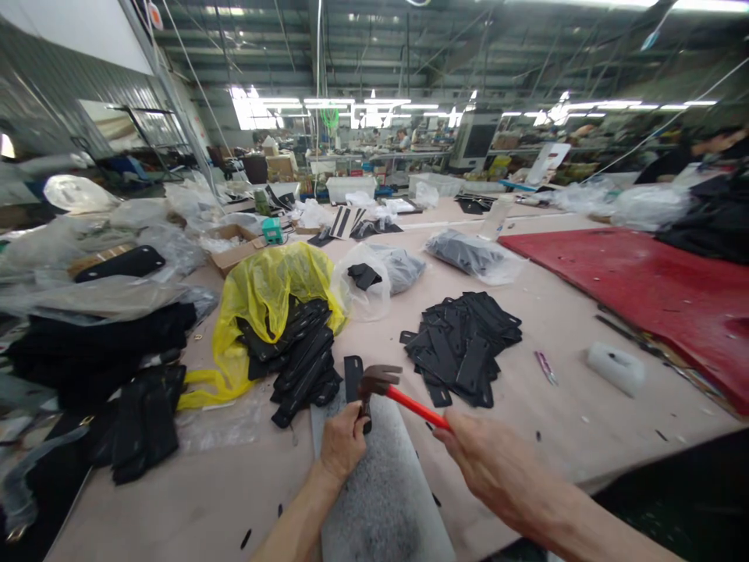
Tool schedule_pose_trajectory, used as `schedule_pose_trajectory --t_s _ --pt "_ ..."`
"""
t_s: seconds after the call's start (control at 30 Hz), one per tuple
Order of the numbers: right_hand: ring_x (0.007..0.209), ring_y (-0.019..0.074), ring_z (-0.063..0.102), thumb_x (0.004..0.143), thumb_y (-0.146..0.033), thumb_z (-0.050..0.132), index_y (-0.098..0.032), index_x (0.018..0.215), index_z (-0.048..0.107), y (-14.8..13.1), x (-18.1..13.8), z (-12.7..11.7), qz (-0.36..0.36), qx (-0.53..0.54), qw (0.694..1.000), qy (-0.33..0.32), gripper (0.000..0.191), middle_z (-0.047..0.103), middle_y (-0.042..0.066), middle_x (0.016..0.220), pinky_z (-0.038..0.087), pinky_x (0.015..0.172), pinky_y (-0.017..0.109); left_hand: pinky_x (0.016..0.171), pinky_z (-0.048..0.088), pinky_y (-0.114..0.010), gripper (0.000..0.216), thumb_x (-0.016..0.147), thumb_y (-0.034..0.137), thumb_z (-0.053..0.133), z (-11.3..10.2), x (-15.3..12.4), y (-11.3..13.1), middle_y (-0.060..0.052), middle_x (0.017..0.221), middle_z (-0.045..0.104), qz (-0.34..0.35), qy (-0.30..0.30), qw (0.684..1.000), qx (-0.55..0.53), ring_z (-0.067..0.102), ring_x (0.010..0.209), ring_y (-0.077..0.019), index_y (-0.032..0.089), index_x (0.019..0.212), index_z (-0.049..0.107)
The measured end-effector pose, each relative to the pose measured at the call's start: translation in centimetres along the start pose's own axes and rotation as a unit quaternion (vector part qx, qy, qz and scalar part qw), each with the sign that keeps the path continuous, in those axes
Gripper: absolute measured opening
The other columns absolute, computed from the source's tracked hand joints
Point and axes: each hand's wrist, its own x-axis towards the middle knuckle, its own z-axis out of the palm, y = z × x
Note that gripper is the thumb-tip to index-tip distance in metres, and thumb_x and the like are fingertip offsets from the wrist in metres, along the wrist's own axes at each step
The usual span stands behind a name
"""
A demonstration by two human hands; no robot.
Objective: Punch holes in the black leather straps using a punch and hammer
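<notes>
My right hand (473, 449) is closed round the red handle of a claw hammer (418, 409). The hammer's brown metal head is over my left hand (342, 443), at the top of a short dark punch (367, 426) pinched in my left fingers. Most of the punch is hidden by the head and fingers. Beyond it, a black strip (353, 373) with a slot in its end lies at the far end of a grey slab (383, 499). Whether the punch touches the strip I cannot tell.
Right of the slab lies a pile of black strips (462, 343); more strips (307, 359) spill from a yellow bag (275, 269) on the left. Pink-handled snips (545, 367), a clear roll (616, 368) and a red board (637, 273) are further right. Clear bags (473, 254) lie behind.
</notes>
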Motion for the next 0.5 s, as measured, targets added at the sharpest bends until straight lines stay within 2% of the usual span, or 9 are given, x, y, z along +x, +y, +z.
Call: schedule_pose_trajectory --t_s 0.07,0.1,0.2,0.23,0.27,0.37,0.4,0.43,0.5 --pt "0.041 0.0138 0.041 0.098 -0.043 0.04 -0.024 0.073 0.046 -0.2 0.2 -0.3 0.004 -0.006 1.0 -0.019 0.032 0.05 -0.002 0.053 0.022 0.044 0.029 0.065 0.053 -0.029 0.018 0.086 0.013 0.05 0.1 -0.1 -0.1 -0.005 0.078 0.071 -0.003 -0.002 1.0 0.0 0.071 0.075 -0.0227 0.021 0.098 0.062" --pt "0.042 0.0138 0.042 0.099 -0.044 0.039 -0.025 0.075 0.046 -0.4 0.2 -0.6 0.018 0.014 1.0 0.01 0.031 0.05 -0.003 0.054 0.024 0.044 0.029 0.065 0.053 -0.03 0.018 0.086 0.013 0.05 0.1 -0.1 -0.1 -0.005 0.077 0.071 -0.005 -0.002 1.0 0.0 0.071 0.075 -0.023 0.021 0.098 0.062" --pt "0.045 0.0139 0.046 0.102 -0.042 0.03 -0.024 0.082 0.047 -0.9 0.2 -1.1 0.061 0.084 0.983 0.15 0.032 0.049 -0.003 0.057 0.03 0.046 0.027 0.066 0.054 -0.03 0.018 0.086 0.013 0.05 0.2 -0.1 -0.2 -0.005 0.078 0.071 -0.004 0.0 1.0 0.001 0.071 0.076 -0.0234 0.02 0.098 0.062" --pt "0.045 0.014 0.046 0.102 -0.042 0.028 -0.024 0.082 0.047 -0.9 0.2 -0.9 0.055 0.088 0.981 0.164 0.033 0.049 -0.002 0.057 0.029 0.045 0.027 0.066 0.054 -0.03 0.019 0.086 0.013 0.05 0.2 -0.1 -0.2 -0.005 0.079 0.071 -0.003 0.0 1.0 0.002 0.071 0.076 -0.0234 0.02 0.098 0.062" --pt "0.044 0.014 0.045 0.102 -0.042 0.027 -0.024 0.08 0.046 -0.8 0.2 -0.6 0.038 0.077 0.985 0.149 0.034 0.05 -0.002 0.056 0.027 0.044 0.027 0.066 0.053 -0.03 0.018 0.086 0.013 0.05 0.1 -0.1 -0.2 -0.005 0.079 0.071 0.0 0.0 1.0 0.003 0.071 0.075 -0.0232 0.02 0.098 0.062" --pt "0.038 0.0127 0.038 0.099 -0.046 0.037 -0.024 0.072 0.046 0.0 0.7 -0.7 -0.024 0.005 1.0 0.013 0.036 0.05 -0.002 0.051 0.017 0.043 0.03 0.064 0.053 -0.029 0.018 0.086 0.013 0.05 0.1 0.0 -0.1 -0.005 0.079 0.071 0.004 -0.002 1.0 0.001 0.071 0.075 -0.0226 0.02 0.098 0.062" --pt "0.037 0.0124 0.036 0.098 -0.048 0.04 -0.024 0.071 0.046 0.2 1.0 -1.3 -0.023 -0.004 1.0 -0.006 0.037 0.049 -0.002 0.05 0.016 0.043 0.03 0.064 0.053 -0.029 0.018 0.086 0.013 0.05 0.0 0.0 -0.1 -0.005 0.079 0.071 0.003 -0.001 1.0 0.0 0.071 0.075 -0.0225 0.02 0.097 0.062" --pt "0.038 0.0127 0.036 0.097 -0.049 0.042 -0.024 0.072 0.047 0.3 1.3 -2.0 -0.003 0.004 1.0 0.008 0.036 0.048 -0.003 0.05 0.017 0.043 0.03 0.064 0.053 -0.029 0.018 0.086 0.013 0.05 0.0 0.0 -0.1 -0.005 0.079 0.071 0.001 -0.001 1.0 -0.002 0.071 0.075 -0.0227 0.02 0.097 0.062" --pt "0.043 0.0148 0.041 0.098 -0.05 0.039 -0.025 0.077 0.05 0.1 1.6 -3.3 0.051 0.072 0.991 0.102 0.034 0.049 -0.002 0.054 0.023 0.044 0.029 0.065 0.052 -0.029 0.017 0.086 0.013 0.051 0.0 -0.1 -0.1 -0.005 0.078 0.071 -0.004 -0.003 1.0 -0.006 0.071 0.076 -0.0231 0.02 0.096 0.062"
